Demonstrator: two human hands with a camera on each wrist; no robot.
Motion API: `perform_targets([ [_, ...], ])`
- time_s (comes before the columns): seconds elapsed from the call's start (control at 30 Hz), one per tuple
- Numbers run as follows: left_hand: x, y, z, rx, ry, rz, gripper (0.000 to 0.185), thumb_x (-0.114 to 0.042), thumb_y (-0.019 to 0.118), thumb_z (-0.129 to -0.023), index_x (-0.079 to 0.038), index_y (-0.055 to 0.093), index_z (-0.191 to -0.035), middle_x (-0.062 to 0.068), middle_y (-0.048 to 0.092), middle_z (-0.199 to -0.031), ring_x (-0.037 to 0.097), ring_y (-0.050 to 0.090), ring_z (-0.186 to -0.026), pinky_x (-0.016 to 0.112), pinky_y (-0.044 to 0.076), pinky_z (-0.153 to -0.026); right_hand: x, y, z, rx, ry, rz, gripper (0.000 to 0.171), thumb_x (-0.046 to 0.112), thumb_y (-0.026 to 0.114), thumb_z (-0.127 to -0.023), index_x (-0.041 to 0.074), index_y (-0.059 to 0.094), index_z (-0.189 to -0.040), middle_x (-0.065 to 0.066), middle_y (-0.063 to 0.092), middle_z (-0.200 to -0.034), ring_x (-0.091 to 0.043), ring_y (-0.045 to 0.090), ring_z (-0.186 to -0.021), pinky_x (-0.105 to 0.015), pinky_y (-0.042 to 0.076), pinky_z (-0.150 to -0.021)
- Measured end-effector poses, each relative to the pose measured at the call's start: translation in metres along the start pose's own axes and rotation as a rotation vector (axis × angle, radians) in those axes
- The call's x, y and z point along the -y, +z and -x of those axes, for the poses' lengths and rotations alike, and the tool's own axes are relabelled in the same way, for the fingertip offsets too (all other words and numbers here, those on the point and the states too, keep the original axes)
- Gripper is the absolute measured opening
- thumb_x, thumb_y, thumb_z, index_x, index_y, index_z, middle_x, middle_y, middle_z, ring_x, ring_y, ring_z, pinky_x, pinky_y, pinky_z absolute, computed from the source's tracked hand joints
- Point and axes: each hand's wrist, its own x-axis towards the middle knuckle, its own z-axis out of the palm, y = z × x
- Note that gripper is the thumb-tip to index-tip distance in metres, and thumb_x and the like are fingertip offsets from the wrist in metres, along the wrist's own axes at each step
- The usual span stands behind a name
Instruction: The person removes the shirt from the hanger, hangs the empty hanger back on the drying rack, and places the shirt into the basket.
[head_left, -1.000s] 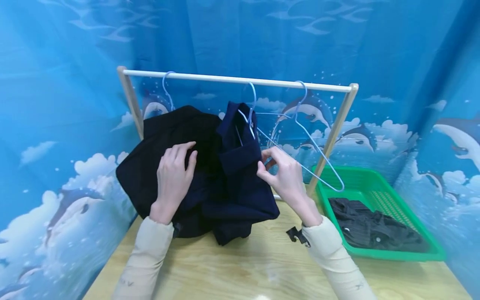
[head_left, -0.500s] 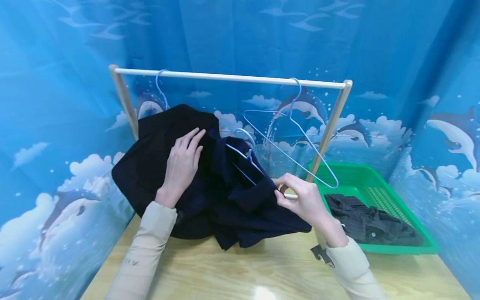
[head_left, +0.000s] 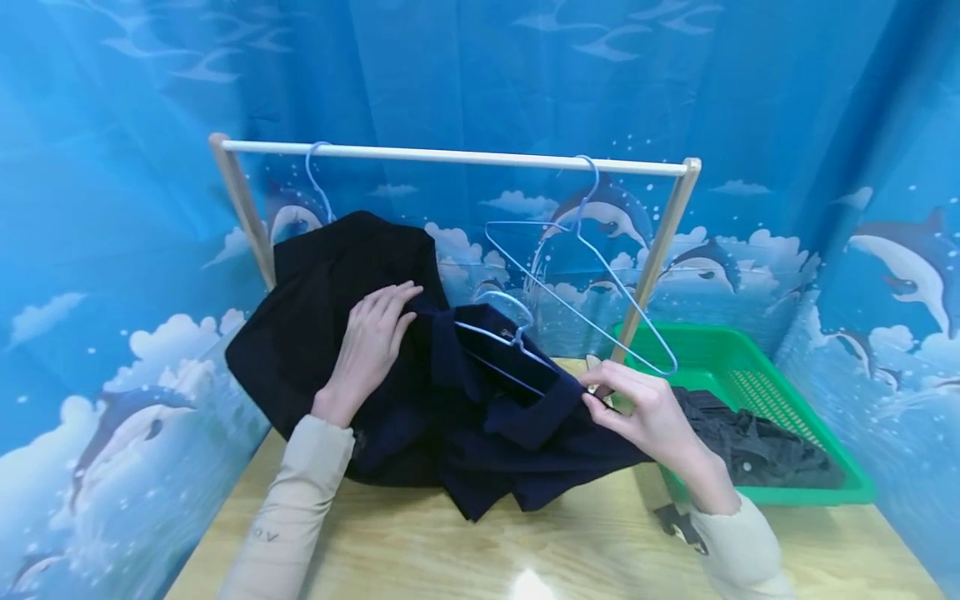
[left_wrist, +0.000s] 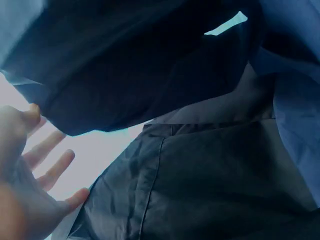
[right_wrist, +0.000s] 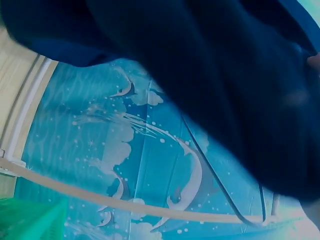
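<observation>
A navy collared shirt [head_left: 480, 442] is on a light-blue wire hanger [head_left: 487, 335], its hook off the rail and its neck opening tilted toward me. My right hand [head_left: 645, 412] pinches the shirt beside the collar, at the right shoulder. At the other shoulder, my left hand [head_left: 371, 346] has its fingers extended, fingertips right at the fabric. The left wrist view shows these fingers [left_wrist: 57, 167] spread beside the dark cloth edge. Behind hangs a black garment [head_left: 322, 300], its hanger hook [head_left: 318, 179] on the rail. Navy cloth [right_wrist: 200, 85] fills the upper right wrist view.
A clothes rack with a white rail [head_left: 450, 156] and wooden legs stands on the wooden table [head_left: 420, 558]. A bare wire hanger [head_left: 577, 225] hangs at its right. The green basket [head_left: 795, 497] at right holds dark grey clothing [head_left: 780, 454]. A dolphin-print curtain [head_left: 465, 75] surrounds everything.
The navy shirt's hanger has come off the rail and moved down and toward me. My right hand has moved right and down with the shirt's shoulder; the left has shifted slightly right.
</observation>
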Motion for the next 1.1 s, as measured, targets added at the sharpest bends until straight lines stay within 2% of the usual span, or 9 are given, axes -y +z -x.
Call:
perform_targets([
  [0.17, -0.003, 0.004, 0.003, 0.032, 0.007, 0.006, 0.018, -0.014, 0.058, -0.104, -0.006, 0.070, -0.114, 0.012, 0.072, -0.116, 0.031, 0.062, -0.116, 0.058, 0.038, -0.110, -0.004, -0.010, 0.006, -0.056, 0.042, 0.091, 0.034, 0.038, 0.051, -0.105, 0.010, 0.071, -0.105, -0.001, 0.071, -0.094, -0.008, 0.064, -0.071, -0.017, 0.052, -0.066],
  [0.37, -0.010, 0.011, 0.008, -0.003, 0.047, 0.063, 0.015, -0.009, 0.063, -0.100, -0.002, 0.072, -0.110, 0.015, 0.073, -0.113, 0.031, 0.067, -0.110, 0.053, 0.039, -0.112, -0.009, -0.017, 0.013, -0.157, 0.093, 0.233, 0.024, 0.029, 0.057, -0.104, 0.011, 0.073, -0.106, -0.003, 0.072, -0.094, -0.012, 0.063, -0.065, -0.018, 0.050, -0.062],
  [0.43, -0.014, 0.012, 0.010, -0.025, 0.069, 0.094, 0.013, -0.007, 0.065, -0.099, -0.001, 0.072, -0.108, 0.014, 0.073, -0.108, 0.029, 0.069, -0.102, 0.048, 0.047, -0.106, -0.011, -0.019, 0.015, -0.191, 0.114, 0.280, 0.019, 0.024, 0.061, -0.103, 0.009, 0.073, -0.106, -0.005, 0.072, -0.095, -0.016, 0.063, -0.066, -0.021, 0.048, -0.061],
  [0.6, -0.027, 0.013, 0.014, -0.070, 0.090, 0.176, 0.007, -0.008, 0.067, -0.097, -0.006, 0.072, -0.102, 0.005, 0.070, -0.091, 0.020, 0.066, -0.077, 0.038, 0.058, -0.077, -0.017, -0.023, 0.017, -0.304, 0.155, 0.381, 0.012, 0.009, 0.068, -0.095, 0.006, 0.074, -0.105, -0.009, 0.074, -0.095, -0.025, 0.067, -0.072, -0.028, 0.045, -0.060],
  [0.73, -0.038, 0.016, 0.017, -0.095, 0.063, 0.204, 0.009, -0.011, 0.065, -0.099, -0.007, 0.072, -0.104, 0.004, 0.069, -0.101, 0.017, 0.066, -0.076, 0.034, 0.057, -0.067, -0.017, -0.027, 0.016, -0.358, 0.180, 0.410, 0.018, 0.001, 0.072, -0.088, 0.005, 0.075, -0.106, -0.010, 0.075, -0.096, -0.029, 0.071, -0.078, -0.030, 0.045, -0.061],
  [0.83, -0.044, 0.021, 0.019, -0.112, 0.038, 0.216, 0.010, -0.011, 0.064, -0.100, -0.008, 0.072, -0.105, 0.004, 0.069, -0.109, 0.017, 0.069, -0.083, 0.034, 0.057, -0.069, -0.017, -0.028, 0.015, -0.359, 0.180, 0.425, 0.016, 0.005, 0.071, -0.091, 0.005, 0.075, -0.106, -0.011, 0.075, -0.097, -0.029, 0.071, -0.079, -0.031, 0.046, -0.062],
  [0.93, -0.047, 0.026, 0.024, -0.140, 0.020, 0.211, 0.009, -0.010, 0.064, -0.100, -0.008, 0.072, -0.104, 0.004, 0.072, -0.102, 0.017, 0.069, -0.078, 0.034, 0.056, -0.067, -0.018, -0.025, 0.016, -0.354, 0.160, 0.438, 0.018, 0.019, 0.065, -0.099, 0.006, 0.075, -0.107, -0.010, 0.075, -0.096, -0.028, 0.071, -0.077, -0.032, 0.046, -0.059],
  [1.0, -0.047, 0.029, 0.028, -0.192, 0.007, 0.184, 0.007, -0.008, 0.065, -0.099, -0.007, 0.072, -0.102, 0.005, 0.073, -0.093, 0.018, 0.068, -0.072, 0.035, 0.055, -0.063, -0.018, -0.022, 0.017, -0.350, 0.141, 0.443, 0.027, 0.029, 0.060, -0.103, 0.008, 0.076, -0.108, -0.008, 0.075, -0.096, -0.027, 0.072, -0.076, -0.033, 0.047, -0.058],
  [1.1, -0.044, 0.032, 0.034, -0.309, -0.052, 0.133, 0.005, -0.007, 0.066, -0.098, -0.006, 0.071, -0.098, 0.007, 0.073, -0.087, 0.021, 0.066, -0.066, 0.037, 0.050, -0.057, -0.018, -0.015, 0.017, -0.331, 0.110, 0.446, 0.035, 0.039, 0.056, -0.104, 0.012, 0.076, -0.113, -0.006, 0.076, -0.096, -0.024, 0.070, -0.070, -0.030, 0.044, -0.050],
])
